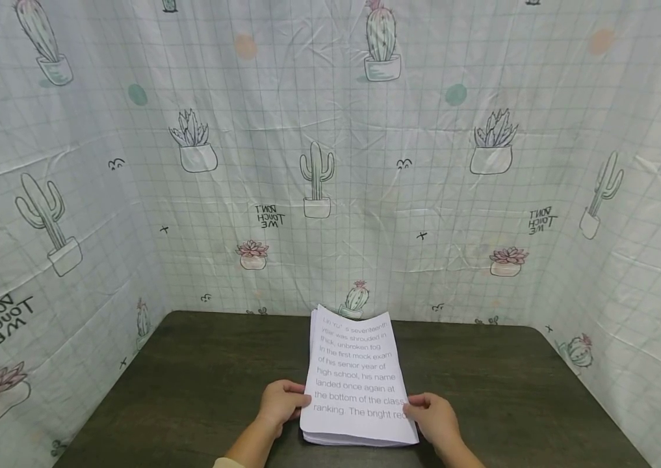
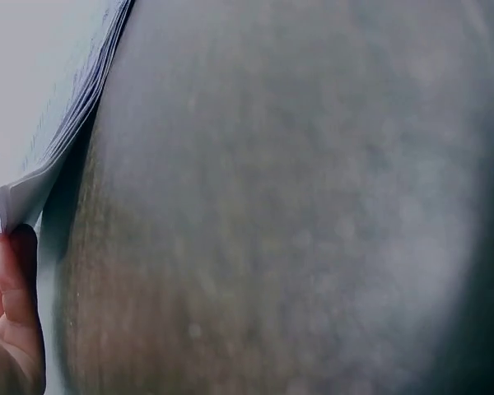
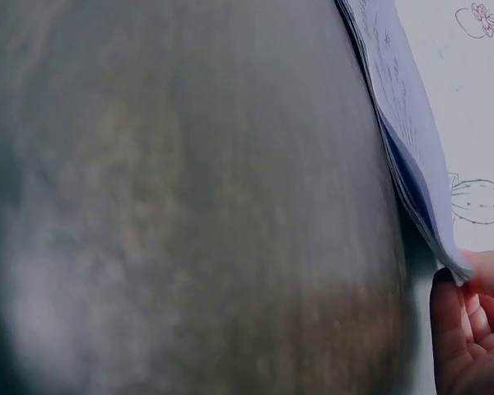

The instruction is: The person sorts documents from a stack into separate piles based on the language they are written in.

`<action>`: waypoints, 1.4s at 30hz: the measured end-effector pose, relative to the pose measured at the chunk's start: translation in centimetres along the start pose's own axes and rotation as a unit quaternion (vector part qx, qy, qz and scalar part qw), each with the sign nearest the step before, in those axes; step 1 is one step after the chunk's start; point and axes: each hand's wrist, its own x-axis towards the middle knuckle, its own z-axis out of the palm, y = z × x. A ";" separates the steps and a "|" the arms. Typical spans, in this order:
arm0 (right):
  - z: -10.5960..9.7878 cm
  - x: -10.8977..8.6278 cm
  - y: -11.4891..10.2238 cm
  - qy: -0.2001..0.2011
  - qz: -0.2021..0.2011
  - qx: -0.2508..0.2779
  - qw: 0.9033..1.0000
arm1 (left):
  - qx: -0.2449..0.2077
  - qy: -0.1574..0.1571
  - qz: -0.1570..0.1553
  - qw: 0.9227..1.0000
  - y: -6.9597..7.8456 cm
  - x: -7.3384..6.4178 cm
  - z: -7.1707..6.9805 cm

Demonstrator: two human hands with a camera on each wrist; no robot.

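Note:
A stack of printed white paper sheets (image 1: 356, 374) lies near the front middle of the dark table, its large text facing up. On its left edge, my left hand (image 1: 280, 404) pinches the sheets between thumb and fingers. My right hand (image 1: 434, 419) pinches the opposite edge, a little lower. The left wrist view shows the thumb and fingers (image 2: 12, 288) at a bent edge of the paper (image 2: 49, 107). In the right wrist view the sheets (image 3: 407, 140) bow apart slightly where the right fingers (image 3: 453, 321) hold them. The far corners of the stack curl upward.
The dark wooden table (image 1: 207, 364) extends to both sides of the stack. A white grid-patterned curtain (image 1: 318, 260) printed with cacti hangs behind the table and along its left and right sides.

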 end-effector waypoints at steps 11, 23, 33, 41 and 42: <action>0.6 -0.1 0.4 0.006 0.000 0.022 1.000 | 0.020 0.031 0.006 0.999 0.2 -0.1 0.1; 0.3 0.3 0.5 -0.056 0.031 0.105 0.992 | -0.110 -0.082 -0.005 0.990 -0.6 0.5 0.3; -1.1 0.3 0.2 -0.090 0.016 0.113 0.989 | -0.208 -0.139 0.008 0.968 0.3 0.7 0.0; -2.0 0.6 0.7 -0.197 -0.010 0.249 0.948 | -0.220 -0.141 0.020 0.965 1.1 0.7 0.6; -2.3 0.7 0.7 -0.205 -0.012 0.258 0.944 | -0.218 -0.141 0.019 0.966 1.2 0.7 0.6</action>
